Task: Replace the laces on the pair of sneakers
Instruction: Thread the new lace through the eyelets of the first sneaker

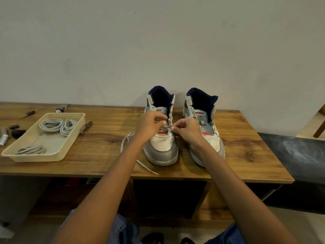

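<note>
While both sneakers stand toes-forward on the bench (246, 150), left hand (151, 125) and right hand (186, 130) pinch the lace (129, 138) over the left sneaker (162, 147), likely for threading.

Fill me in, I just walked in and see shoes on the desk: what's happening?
A person is lacing the left sneaker. Both hands, left hand and right hand, pinch a white lace at its eyelets; its loose end trails over the wooden table. The right sneaker beside it shows no lace. Three coiled laces sit in a beige tray.
</note>
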Available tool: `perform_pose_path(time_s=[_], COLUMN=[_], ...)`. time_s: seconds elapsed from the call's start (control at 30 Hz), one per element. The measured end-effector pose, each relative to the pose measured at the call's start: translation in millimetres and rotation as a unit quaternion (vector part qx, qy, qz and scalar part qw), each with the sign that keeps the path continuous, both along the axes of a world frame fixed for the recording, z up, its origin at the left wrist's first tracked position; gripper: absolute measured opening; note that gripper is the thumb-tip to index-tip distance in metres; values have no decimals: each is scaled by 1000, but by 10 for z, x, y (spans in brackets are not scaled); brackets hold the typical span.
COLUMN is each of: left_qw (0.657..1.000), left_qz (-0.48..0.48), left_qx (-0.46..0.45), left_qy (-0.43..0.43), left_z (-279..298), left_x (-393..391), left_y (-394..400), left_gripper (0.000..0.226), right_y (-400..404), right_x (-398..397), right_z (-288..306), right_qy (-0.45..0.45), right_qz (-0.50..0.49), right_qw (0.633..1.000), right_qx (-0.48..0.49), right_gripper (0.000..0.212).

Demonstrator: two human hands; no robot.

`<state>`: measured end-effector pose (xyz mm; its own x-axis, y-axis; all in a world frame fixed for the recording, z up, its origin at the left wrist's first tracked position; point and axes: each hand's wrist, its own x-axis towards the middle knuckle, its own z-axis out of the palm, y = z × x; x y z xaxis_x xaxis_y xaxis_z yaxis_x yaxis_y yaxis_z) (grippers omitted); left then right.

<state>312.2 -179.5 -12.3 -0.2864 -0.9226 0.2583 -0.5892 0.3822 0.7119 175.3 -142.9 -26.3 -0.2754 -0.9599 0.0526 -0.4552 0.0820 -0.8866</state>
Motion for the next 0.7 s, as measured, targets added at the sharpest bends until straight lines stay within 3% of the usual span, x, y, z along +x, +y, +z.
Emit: perform_pose_path(time_s=[0.13,0.23,0.33,0.4,0.43,0.5,0.53,0.57,0.6,0.67,0.7], left_qw=[984,983,984,983,983,983,984,984,984,984,983], left_qz=[144,174,176,179,179,176,174,171,169,168,168], left_qx=[-82,-34,2,1,3,13,18,24,30,38,40], left_qy=[67,45,33,41,46,47,45,45,45,51,54], left_z=[-30,-104,-129,-116,-105,-78,-69,-63,-57,-46,-44], left_x=[40,34,13,-5,-13,-3,8,14,20,28,32], left_y=[-44,-84,-102,-106,-106,-99,-97,-99,-102,-102,-100], left_gripper=[26,40,38,33,32,32,33,33,33,32,33], right_y=[-37,-23,-51,-46,-23,50,85,110,110,70,40], right_x=[39,34,-146,-347,-449,-577,-585,-559,-502,-346,-262], right_z=[-42,-1,137,349,488,706,756,779,748,566,451], right_qy=[18,56,55,-74,-187,-426,-476,-457,-384,-87,94], right_qz=[-35,-67,-124,-185,-210,-194,-164,-137,-110,-39,8], right_qw=[999,996,987,970,943,846,820,839,888,987,992], right_qx=[0,-36,-85,-136,-176,-255,-273,-260,-225,-129,-81], right_gripper=[12,10,13,14,15,18,18,17,15,12,21])
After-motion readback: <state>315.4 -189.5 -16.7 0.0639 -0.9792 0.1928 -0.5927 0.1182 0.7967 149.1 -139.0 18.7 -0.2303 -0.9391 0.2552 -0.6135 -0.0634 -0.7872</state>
